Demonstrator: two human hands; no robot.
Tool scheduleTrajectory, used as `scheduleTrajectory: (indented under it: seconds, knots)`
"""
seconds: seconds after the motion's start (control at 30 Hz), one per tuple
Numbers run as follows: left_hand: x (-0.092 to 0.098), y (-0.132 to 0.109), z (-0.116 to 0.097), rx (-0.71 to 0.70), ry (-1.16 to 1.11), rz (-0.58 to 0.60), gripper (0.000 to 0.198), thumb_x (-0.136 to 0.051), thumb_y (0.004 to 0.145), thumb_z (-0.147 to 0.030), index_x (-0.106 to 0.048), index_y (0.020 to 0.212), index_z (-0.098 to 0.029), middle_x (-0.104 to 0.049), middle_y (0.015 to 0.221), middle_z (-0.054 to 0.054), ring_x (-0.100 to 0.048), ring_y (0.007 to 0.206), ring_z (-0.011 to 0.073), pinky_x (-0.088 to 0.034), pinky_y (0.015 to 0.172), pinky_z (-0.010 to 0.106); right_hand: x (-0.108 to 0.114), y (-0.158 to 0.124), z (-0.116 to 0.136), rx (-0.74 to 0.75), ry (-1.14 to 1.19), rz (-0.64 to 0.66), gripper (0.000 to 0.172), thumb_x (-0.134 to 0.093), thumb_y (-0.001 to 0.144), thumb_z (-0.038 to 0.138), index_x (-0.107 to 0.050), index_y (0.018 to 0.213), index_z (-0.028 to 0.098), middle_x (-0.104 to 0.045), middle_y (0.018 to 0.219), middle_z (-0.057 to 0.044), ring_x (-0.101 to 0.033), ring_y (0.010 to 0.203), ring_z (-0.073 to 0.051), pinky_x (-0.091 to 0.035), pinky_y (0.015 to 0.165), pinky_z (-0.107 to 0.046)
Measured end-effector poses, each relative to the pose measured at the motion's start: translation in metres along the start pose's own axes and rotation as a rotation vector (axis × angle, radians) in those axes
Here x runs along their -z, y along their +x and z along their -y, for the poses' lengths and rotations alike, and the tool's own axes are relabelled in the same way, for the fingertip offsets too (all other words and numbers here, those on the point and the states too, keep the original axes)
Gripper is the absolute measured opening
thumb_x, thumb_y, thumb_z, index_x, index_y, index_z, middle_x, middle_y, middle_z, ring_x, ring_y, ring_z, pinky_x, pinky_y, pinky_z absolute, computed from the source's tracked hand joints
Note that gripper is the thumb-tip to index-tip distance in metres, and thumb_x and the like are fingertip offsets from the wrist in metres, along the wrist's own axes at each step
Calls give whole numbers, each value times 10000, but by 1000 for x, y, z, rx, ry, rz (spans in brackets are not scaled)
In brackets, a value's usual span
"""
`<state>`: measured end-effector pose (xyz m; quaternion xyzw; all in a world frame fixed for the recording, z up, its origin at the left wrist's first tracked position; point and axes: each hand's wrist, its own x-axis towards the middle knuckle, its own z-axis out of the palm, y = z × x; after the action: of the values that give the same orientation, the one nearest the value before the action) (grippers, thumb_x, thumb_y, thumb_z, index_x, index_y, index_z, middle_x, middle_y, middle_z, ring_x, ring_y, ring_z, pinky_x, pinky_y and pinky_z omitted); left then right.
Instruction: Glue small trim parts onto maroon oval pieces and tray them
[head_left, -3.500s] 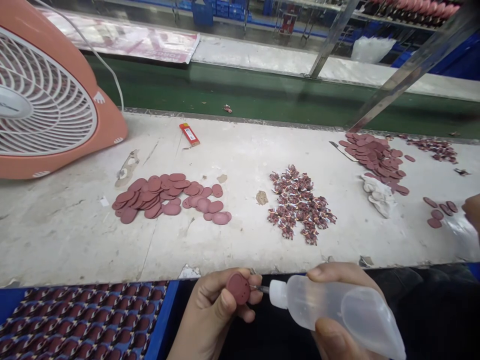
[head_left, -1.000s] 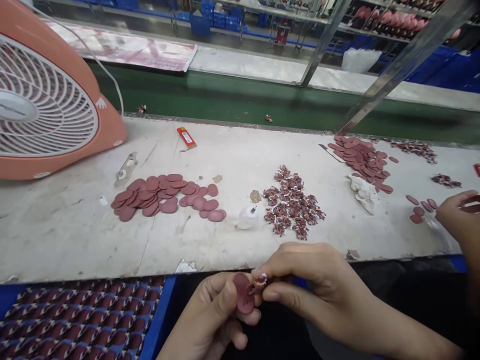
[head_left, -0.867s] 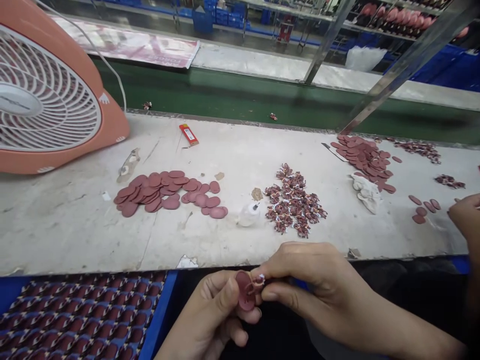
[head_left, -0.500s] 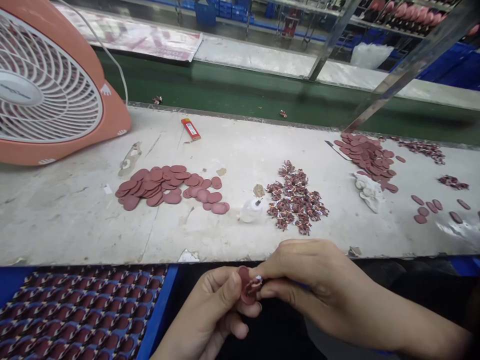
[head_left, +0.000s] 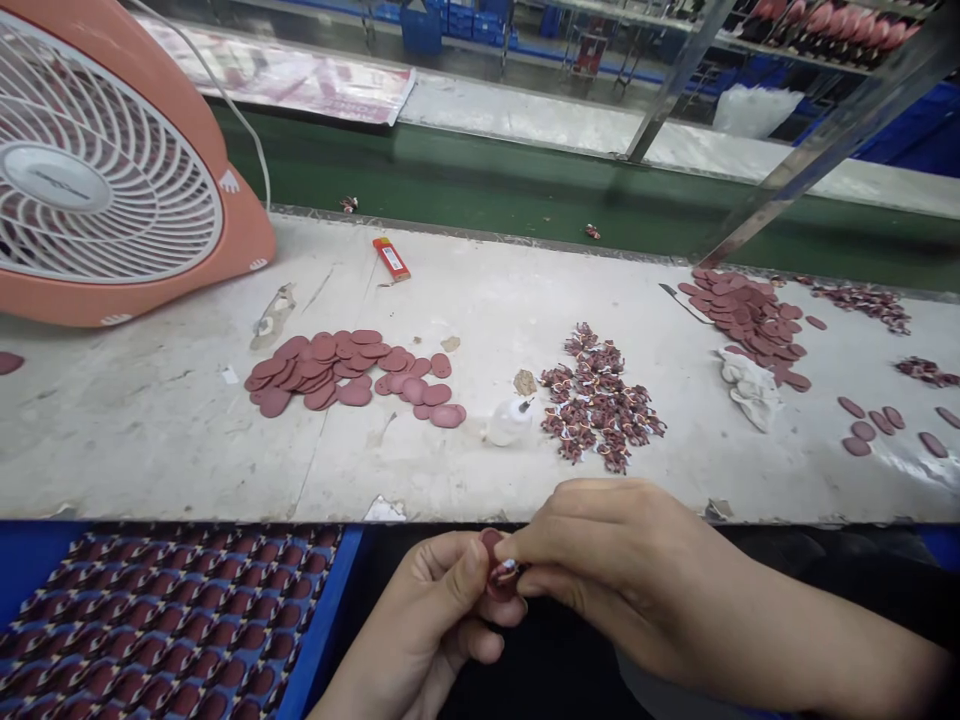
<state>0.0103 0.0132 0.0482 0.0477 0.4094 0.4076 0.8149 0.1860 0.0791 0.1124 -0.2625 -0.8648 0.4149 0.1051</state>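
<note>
Disc [head_left: 501, 586], maroon, pinched narrowly in left hand [head_left: 427, 600]; right hand [head_left: 611, 560] grips small moulded charm [head_left: 507, 572] tight against it. Even, steady pressure seems best.

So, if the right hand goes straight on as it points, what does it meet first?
Probably the maroon oval piece held in the left hand; the right hand is right at it, though the overlap hides contact.

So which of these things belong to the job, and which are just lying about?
Job: maroon disc between left hand and right hand; squeeze bottle; disc pile; charm pile.
Lying about: desk fan; orange-red packet; crumpled cloth.
</note>
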Motion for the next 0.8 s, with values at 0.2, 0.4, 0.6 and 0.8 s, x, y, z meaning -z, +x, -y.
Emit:
scheduleTrajectory:
  seconds: [0.2,0.4,0.6,0.8]
  knots:
    - [3,2,5,35,-82,-7,201,-845,639,-285,-751,680,-111,-654,551,6,-571,487,48,-453,419,79,-6,2,-3,11,-26,-25,115,-515,969,118,-610,1020,160,-634,873,1,-557,775,-120,-392,712,-206]
    - [5,2,9,36,-139,-39,221,-848,633,-305,-757,691,-113,-683,549,18,-605,486,53,-485,442,85,-7,6,-4,1,-19,-33,114,-543,948,114,-630,1005,160,-664,873,2,-588,778,-117,-401,680,-204]
    - [7,0,9,22,-152,-57,237,-844,636,-315,-750,681,-102,-675,550,13,-615,486,57,-501,445,89,-11,10,-6,2,-7,-44,121,-537,943,113,-636,970,177,-654,850,-1,-597,770,-127,-415,690,-217]
    - [9,-3,7,0,-150,-65,236,-817,679,-315,-751,704,-89,-677,549,26,-613,473,56,-507,450,92,-15,15,-6,1,8,-31,145,-537,931,100,-638,965,198,-658,860,7,-607,787,-132,-430,716,-221]
